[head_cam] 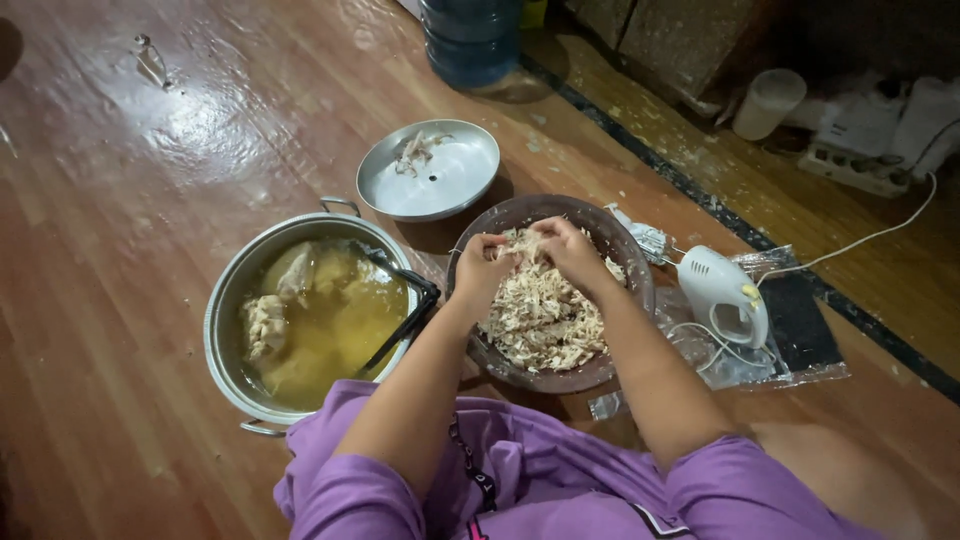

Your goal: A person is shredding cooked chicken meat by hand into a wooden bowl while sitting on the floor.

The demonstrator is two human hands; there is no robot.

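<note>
Now both hands, left hand and right hand, pinch a clump of pale shredded chicken over the round brown bowl on the floor. Best to pull small strands apart, dropping them inside. Left of the bowl, a steel pot of yellow broth.

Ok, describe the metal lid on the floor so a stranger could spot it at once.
Start at the big metal pot of yellow broth on the wooden floor, left of the person's hands. Just beyond the brown bowl of shredded chicken lies the lid, upturned. Unlike its neighbours, it is shallow, silver and nearly bare, holding only a few scraps.
</note>
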